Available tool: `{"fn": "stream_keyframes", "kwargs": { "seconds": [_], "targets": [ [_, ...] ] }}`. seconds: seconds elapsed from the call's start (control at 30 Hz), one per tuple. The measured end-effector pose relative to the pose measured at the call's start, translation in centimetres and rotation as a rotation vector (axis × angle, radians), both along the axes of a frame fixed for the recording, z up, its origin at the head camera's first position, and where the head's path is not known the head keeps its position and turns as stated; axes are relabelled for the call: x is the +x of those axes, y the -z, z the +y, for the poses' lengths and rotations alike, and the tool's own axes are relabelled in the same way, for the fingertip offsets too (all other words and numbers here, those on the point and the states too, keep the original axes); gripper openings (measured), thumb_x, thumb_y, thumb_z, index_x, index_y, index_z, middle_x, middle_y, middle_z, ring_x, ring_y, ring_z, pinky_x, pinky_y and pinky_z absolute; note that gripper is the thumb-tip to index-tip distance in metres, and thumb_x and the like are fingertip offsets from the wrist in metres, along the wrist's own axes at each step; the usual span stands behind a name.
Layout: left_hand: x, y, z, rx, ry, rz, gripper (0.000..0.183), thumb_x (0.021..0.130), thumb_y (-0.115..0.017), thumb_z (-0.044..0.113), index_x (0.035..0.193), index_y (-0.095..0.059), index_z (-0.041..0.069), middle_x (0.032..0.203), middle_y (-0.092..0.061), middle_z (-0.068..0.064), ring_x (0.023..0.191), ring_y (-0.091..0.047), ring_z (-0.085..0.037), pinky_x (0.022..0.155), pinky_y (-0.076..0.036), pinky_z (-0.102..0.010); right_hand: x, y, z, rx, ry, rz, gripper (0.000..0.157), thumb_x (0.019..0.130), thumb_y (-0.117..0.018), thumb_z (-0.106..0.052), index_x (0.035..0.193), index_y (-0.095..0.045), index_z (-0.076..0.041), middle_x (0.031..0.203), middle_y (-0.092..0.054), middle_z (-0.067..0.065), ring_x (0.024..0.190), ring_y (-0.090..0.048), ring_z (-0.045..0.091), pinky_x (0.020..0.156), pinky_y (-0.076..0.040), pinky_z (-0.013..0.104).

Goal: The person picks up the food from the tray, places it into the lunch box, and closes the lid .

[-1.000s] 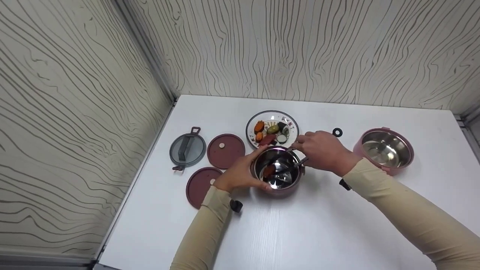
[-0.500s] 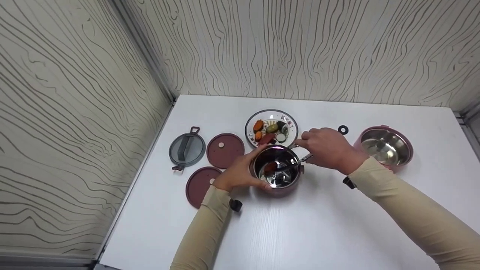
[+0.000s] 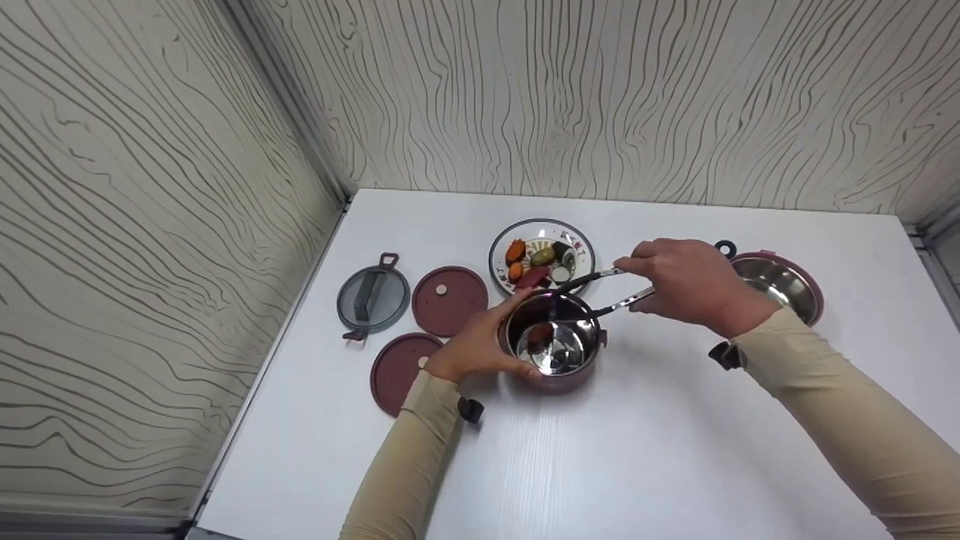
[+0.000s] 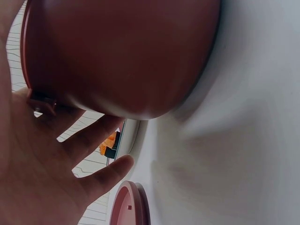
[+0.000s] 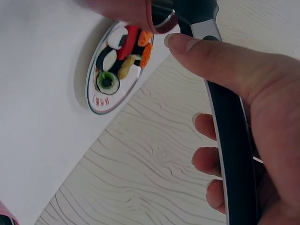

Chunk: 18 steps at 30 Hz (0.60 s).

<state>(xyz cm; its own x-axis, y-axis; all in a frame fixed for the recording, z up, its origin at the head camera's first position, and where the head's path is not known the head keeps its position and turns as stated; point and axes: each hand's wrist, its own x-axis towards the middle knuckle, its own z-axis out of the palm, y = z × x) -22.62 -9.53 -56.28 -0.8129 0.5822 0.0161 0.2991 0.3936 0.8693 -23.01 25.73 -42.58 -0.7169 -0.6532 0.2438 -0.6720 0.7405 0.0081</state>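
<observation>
Head view: right grip [image 3: 686, 283] holds tongs [image 3: 582, 282]; left grip [image 3: 482, 346] spread against pot [image 3: 559, 385]; plate [image 3: 517, 231] lettering [image 5: 101, 101] unreadable.

A long, creased beige cloth left sleeve [image 3: 405, 465] and matching right sleeve [image 3: 832, 405] end at the wrists, each bearing a small black blocky device [image 3: 471, 410], probably a camera.

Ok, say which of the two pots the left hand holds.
The middle pot, beside the plate: the left hand grips it. The right pot stands apart, partly behind the right hand in the head view.
</observation>
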Motion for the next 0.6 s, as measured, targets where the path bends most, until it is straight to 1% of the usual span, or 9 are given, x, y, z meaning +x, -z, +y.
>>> {"fn": "stream_keyframes", "kwargs": {
  "seconds": [0.13, 0.23, 0.4, 0.6],
  "targets": [
    [0.0, 0.0, 0.0, -0.005, -0.005, 0.005, 0.139, 0.072, -0.113, 0.028, 0.185, -0.032, 0.022, 0.181, -0.055, -0.010, 0.169, -0.051, -0.032, 0.145, -0.035, -0.055, -0.6, -0.8, 0.5, 0.000, 0.050, -0.026, 0.062, 0.076, -0.108, -0.025, 0.131, -0.086, -0.010, 0.111, -0.084, 0.010, 0.098, -0.083, 0.033, 0.074, -0.069, 0.054],
    [0.1, 0.0, -0.1, 0.003, -0.008, -0.003, 0.138, 0.072, -0.113, 0.027, 0.185, -0.032, 0.021, 0.182, -0.053, -0.010, 0.170, -0.050, -0.033, 0.145, -0.034, -0.056, -1.1, -0.9, 0.6, -0.010, 0.073, -0.047, 0.064, 0.078, -0.107, -0.024, 0.135, -0.085, -0.009, 0.115, -0.085, 0.013, 0.102, -0.084, 0.035, 0.078, -0.070, 0.056],
    [0.1, -0.1, -0.1, 0.009, -0.015, -0.011, 0.140, 0.072, -0.113, 0.028, 0.185, -0.031, 0.023, 0.184, -0.051, -0.009, 0.170, -0.050, -0.033, 0.145, -0.035, -0.058, -2.0, -0.8, 0.6, -0.011, 0.103, -0.091, 0.065, 0.081, -0.106, -0.026, 0.139, -0.083, -0.006, 0.119, -0.084, 0.014, 0.103, -0.083, 0.037, 0.079, -0.068, 0.059],
    [0.0, 0.0, 0.1, 0.030, -0.002, 0.002, 0.136, 0.072, -0.113, 0.026, 0.184, -0.035, 0.024, 0.179, -0.058, -0.010, 0.166, -0.055, -0.032, 0.142, -0.040, -0.057, -2.7, -0.5, 0.4, -0.004, 0.138, -0.114, 0.066, 0.084, -0.104, -0.027, 0.143, -0.081, -0.006, 0.123, -0.084, 0.016, 0.106, -0.083, 0.038, 0.082, -0.068, 0.059]
  ]
}}
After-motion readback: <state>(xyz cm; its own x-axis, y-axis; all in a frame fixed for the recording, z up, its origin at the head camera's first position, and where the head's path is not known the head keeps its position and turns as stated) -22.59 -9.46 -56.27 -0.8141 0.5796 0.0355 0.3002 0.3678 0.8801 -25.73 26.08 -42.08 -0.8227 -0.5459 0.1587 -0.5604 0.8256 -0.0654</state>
